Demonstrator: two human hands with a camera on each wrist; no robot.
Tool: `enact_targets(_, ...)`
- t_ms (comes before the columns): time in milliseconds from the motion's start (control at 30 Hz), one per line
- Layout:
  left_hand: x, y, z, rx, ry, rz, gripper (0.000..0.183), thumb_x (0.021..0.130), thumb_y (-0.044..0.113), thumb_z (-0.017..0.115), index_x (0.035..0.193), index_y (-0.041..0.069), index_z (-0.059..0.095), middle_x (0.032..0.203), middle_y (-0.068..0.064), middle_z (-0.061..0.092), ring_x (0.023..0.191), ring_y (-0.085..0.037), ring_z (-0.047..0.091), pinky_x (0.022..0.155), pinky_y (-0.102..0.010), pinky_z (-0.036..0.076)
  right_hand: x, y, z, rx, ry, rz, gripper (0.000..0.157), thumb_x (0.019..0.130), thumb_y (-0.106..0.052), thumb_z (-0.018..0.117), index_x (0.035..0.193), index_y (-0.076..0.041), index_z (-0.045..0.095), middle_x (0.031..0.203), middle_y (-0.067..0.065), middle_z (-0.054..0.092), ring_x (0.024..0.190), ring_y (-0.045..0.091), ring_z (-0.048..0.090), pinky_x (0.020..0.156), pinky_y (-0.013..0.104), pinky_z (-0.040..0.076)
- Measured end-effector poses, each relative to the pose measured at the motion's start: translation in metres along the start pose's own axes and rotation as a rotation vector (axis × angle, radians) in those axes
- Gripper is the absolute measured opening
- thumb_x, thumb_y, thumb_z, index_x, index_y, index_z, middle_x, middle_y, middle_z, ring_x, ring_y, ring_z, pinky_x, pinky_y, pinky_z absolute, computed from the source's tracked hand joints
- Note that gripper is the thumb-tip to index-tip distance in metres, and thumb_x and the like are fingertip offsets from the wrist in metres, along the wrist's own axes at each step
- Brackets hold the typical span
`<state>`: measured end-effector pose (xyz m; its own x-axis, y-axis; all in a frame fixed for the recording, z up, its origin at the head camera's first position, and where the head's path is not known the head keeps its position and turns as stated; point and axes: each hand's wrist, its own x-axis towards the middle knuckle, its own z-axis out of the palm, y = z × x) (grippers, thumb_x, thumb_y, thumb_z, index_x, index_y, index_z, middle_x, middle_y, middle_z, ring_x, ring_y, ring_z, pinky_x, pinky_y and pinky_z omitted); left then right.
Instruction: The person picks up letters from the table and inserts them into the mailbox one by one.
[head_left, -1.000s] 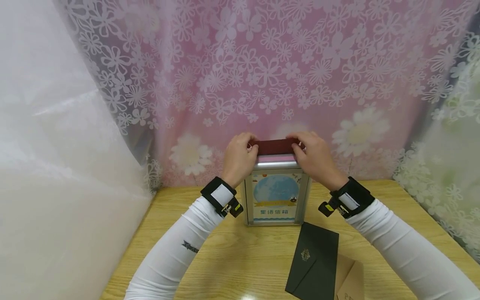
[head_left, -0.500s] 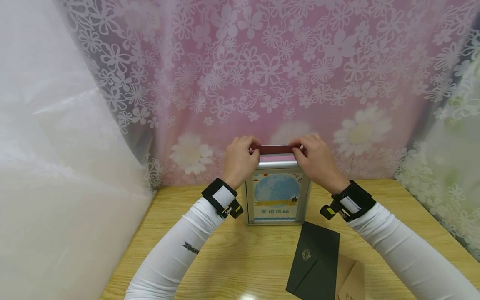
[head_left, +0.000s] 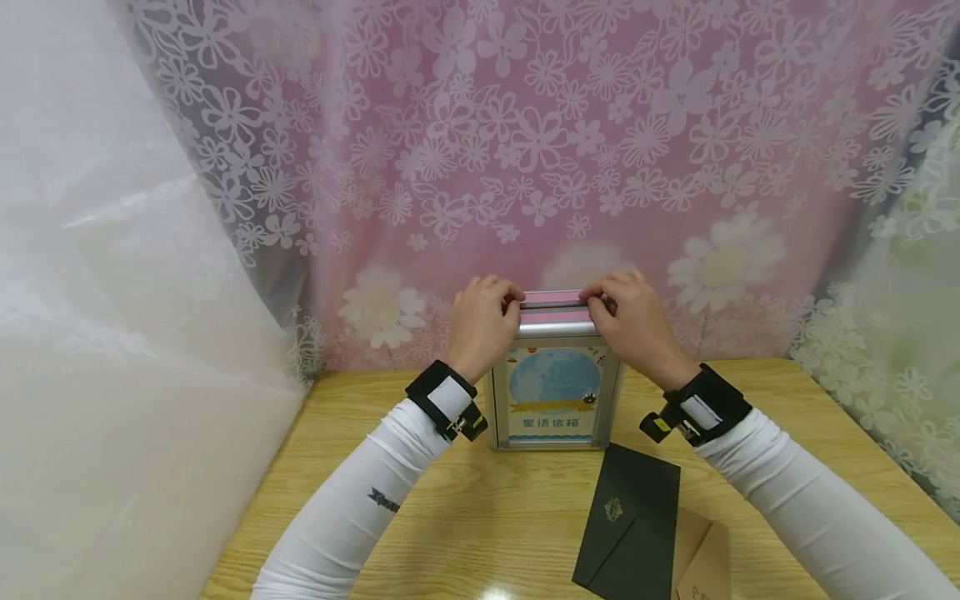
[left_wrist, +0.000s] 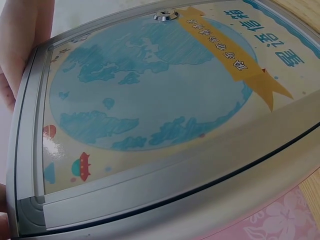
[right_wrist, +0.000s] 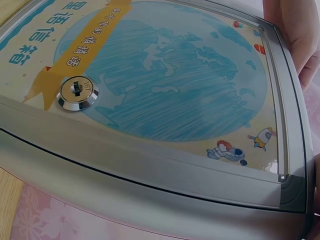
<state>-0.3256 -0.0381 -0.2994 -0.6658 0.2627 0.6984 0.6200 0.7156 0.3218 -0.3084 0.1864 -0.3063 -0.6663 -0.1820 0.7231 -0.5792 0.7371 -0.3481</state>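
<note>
A silver mailbox (head_left: 552,392) with a blue globe picture stands upright on the table. Along its top run pink strips (head_left: 557,317) on both sides of a narrow dark slot (head_left: 553,306). My left hand (head_left: 483,325) is at the slot's left end, its thumb in front and bent fingers behind. The right hand (head_left: 633,321) mirrors it at the other end. Nothing red shows between the hands; whether the fingertips still pinch an edge, I cannot tell. Both wrist views look closely at the box front; a round key lock (right_wrist: 77,93) shows in the right one.
A black envelope (head_left: 630,521) with a gold emblem lies in front of the box, to the right, partly over a brown envelope (head_left: 701,554). A pink flowered curtain (head_left: 525,167) hangs behind the wooden table (head_left: 420,517). White sheeting (head_left: 112,333) hangs at left.
The dark red envelope between my hands has sunk down into the slot and is now out of sight. Both hands have come down slightly onto the box top.
</note>
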Motion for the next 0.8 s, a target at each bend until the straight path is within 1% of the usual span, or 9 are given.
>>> enact_targets(300,-0.002,-0.001,0.0,-0.005,0.006,-0.001,0.014,0.091,0.013,0.058,0.089,0.015,0.072,0.089,0.001,0.064,0.083,-0.015,0.05,0.076,-0.04,0.043,-0.002,0.0,0.001,0.005,0.003,-0.004,0.016,0.093,-0.011,0.055,0.093,-0.006,0.071,0.092,0.006,0.061,0.085,0.022,0.043,0.067,0.038,0.036)
enact_targets(433,-0.003,-0.001,0.0,-0.009,0.012,0.021,0.014,0.091,0.013,0.058,0.088,0.014,0.072,0.088,0.0,0.063,0.081,-0.015,0.049,0.074,-0.039,0.042,-0.002,0.001,0.001,0.007,0.013,-0.01,0.016,0.092,-0.01,0.055,0.093,-0.006,0.071,0.093,0.006,0.062,0.086,0.023,0.044,0.068,0.039,0.036)
enact_targets(533,-0.004,-0.002,0.001,-0.015,0.016,0.042,0.014,0.091,0.014,0.058,0.088,0.014,0.072,0.088,0.0,0.062,0.081,-0.015,0.048,0.075,-0.04,0.042,-0.002,0.001,0.001,0.005,0.024,-0.028,0.016,0.091,-0.009,0.055,0.092,-0.006,0.071,0.093,0.007,0.063,0.086,0.023,0.045,0.069,0.04,0.036)
enact_targets(700,-0.008,-0.001,-0.001,-0.047,0.011,0.055,0.015,0.092,0.017,0.056,0.096,0.013,0.071,0.091,0.0,0.063,0.083,-0.015,0.049,0.08,-0.042,0.041,-0.002,0.0,-0.001,0.018,0.039,-0.042,0.016,0.091,-0.009,0.055,0.092,-0.005,0.071,0.091,0.008,0.063,0.085,0.023,0.045,0.068,0.039,0.034)
enact_targets(800,-0.014,0.0,-0.004,-0.051,0.011,0.059,0.016,0.092,0.019,0.056,0.1,0.013,0.069,0.096,0.0,0.063,0.089,-0.016,0.049,0.083,-0.043,0.04,-0.003,-0.001,-0.002,0.024,0.042,-0.038,0.017,0.091,-0.009,0.054,0.092,-0.005,0.071,0.093,0.008,0.063,0.085,0.023,0.044,0.068,0.039,0.034)
